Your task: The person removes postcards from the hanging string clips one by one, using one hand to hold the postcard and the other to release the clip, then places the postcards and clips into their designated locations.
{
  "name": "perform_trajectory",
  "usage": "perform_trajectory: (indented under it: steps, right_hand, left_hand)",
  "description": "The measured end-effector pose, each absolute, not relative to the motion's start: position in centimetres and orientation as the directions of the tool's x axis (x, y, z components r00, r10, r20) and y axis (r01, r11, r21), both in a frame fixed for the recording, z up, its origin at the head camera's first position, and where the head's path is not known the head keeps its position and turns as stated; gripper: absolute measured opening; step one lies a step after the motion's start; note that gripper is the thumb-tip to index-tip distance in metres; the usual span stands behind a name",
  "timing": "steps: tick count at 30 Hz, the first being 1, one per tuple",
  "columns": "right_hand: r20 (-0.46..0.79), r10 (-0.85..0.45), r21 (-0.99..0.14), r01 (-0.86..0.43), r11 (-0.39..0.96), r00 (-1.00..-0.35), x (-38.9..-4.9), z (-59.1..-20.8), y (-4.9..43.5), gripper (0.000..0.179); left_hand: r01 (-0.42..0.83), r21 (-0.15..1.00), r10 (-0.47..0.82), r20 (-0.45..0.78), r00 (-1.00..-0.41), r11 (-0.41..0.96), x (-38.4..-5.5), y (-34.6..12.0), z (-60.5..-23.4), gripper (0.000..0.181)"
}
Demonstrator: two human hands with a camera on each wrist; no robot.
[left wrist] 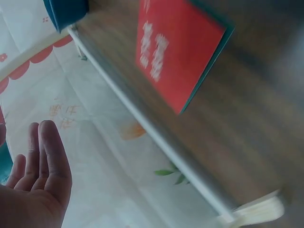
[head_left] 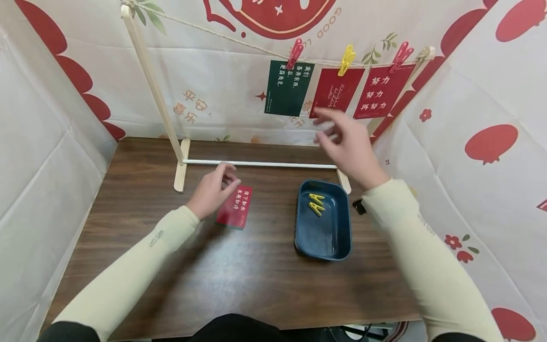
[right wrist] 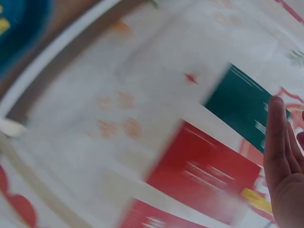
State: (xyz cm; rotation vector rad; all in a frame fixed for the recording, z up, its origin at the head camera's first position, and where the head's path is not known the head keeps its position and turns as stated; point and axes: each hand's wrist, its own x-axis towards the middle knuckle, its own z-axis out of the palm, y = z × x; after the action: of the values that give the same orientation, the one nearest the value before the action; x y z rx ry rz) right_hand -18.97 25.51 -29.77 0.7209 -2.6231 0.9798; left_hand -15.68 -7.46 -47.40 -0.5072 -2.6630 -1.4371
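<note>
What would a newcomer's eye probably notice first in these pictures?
Probably the green card and two red cards clipped in a row to the cord at the back. Below, a dark blue tray on the brown table stands out, with two yellow clips inside. To its left lies another red card.

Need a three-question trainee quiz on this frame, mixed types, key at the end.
1. Count: how many yellow plastic clips lie in the dark-blue rectangular tray?
2. True or false: in the head view, a yellow plastic clip holds the middle hanging card, a red rectangle.
3. Choose: which hand is nearer the red rectangular card on the brown wood-grain table: A) left, B) right?

Key: 1. Two. 2. True. 3. A, the left hand.
</note>
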Motion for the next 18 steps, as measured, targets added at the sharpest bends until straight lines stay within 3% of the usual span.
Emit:
perform_trajectory:
  steps: [5,9,14,18]
  right_hand:
    - [0.396,-0.237,-0.616,-0.448,0.648,-0.887,-22.3,-23.5,23.1,0.052]
    - [0.292,-0.17,-0.717,-0.333,0.613,-0.941,-25.6,-20.0,21.0,0.066]
    - [0.203,-0.183,-0.675,-0.273,0.686,-0.962,-28.6,-19.2,18.8,0.078]
    - [0.204,-0.194,-0.645,-0.281,0.711,-0.96,-29.3,-19.9,17.9,0.066]
  left_hand:
    - [0.303,0.818,0.24,0.208,-0.948,0.489,-20.8,-6.1,-44.4,0.041]
    - [0.223,0.873,0.218,0.138,-0.966,0.433,-25.3,-4.4,-42.0,0.057]
    - [0.13,0.921,0.223,0.049,-0.974,0.366,-28.9,-2.5,-39.9,0.08]
    - [0.158,0.93,0.232,0.082,-0.969,0.331,-29.6,-1.0,-38.5,0.073]
